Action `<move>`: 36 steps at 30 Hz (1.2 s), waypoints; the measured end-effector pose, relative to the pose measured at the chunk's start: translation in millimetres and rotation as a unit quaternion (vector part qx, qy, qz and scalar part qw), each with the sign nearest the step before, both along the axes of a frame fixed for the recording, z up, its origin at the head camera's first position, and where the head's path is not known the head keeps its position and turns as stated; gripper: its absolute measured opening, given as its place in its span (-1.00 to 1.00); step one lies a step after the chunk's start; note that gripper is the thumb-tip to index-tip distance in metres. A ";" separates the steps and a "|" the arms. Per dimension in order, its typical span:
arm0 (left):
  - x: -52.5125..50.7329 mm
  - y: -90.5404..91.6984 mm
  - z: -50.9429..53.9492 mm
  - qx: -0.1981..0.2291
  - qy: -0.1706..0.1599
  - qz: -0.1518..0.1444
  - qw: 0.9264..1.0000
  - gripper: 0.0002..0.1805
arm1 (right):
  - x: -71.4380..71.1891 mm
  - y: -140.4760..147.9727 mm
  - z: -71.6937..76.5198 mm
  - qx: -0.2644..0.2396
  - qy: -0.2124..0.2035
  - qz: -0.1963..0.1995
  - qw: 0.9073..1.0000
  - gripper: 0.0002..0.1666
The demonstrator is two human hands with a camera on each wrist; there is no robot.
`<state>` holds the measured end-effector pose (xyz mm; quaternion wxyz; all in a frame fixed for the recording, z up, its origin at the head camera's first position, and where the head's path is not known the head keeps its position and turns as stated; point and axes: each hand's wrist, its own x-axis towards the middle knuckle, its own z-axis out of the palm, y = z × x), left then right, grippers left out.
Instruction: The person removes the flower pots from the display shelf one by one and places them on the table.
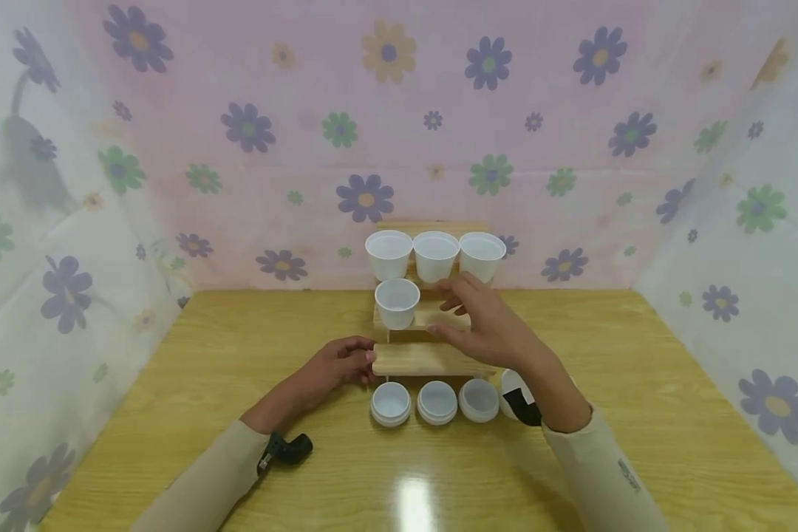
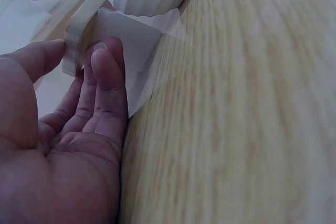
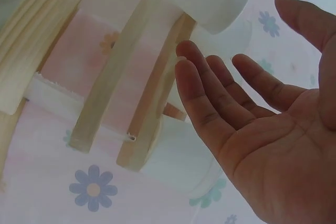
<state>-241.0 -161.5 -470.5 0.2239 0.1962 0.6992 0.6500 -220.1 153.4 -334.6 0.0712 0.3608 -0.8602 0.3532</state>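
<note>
The person is wearing long, loose-looking sleeves in pale beige. The left sleeve [image 1: 202,476] is filling the lower left of the frame, and at its end a chunky black device [image 1: 294,449] is sitting, its rounded knob bulging toward the centre and a small silvery part [image 1: 264,462] glinting at its lower left. The right sleeve [image 1: 598,462], at lower right, is carrying a small greyish marking [image 1: 628,474], too blurred for reading. Beside the right forearm [image 1: 558,391], right of centre, a black angular piece [image 1: 524,408] is showing. Nearer the middle, the left hand [image 1: 336,364] and right hand [image 1: 490,323] are showing bare.
</note>
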 end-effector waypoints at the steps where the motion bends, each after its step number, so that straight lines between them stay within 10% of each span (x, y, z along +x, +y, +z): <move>1: -0.2 0.0 0.4 0.002 -0.002 0.002 1.000 -0.47 | -0.7 -1.1 0.4 -0.003 0.000 -0.001 1.000 -0.36; 16: 1.7 0.4 2.2 -0.001 -0.004 0.004 1.000 -0.45 | -1.7 -25.6 2.7 -0.043 -0.025 -0.033 0.998 -0.33; 36: -0.6 -0.7 0.5 0.002 0.009 -0.005 1.000 -0.50 | -9.4 -55.4 -3.5 -0.020 0.048 -0.099 0.994 -0.29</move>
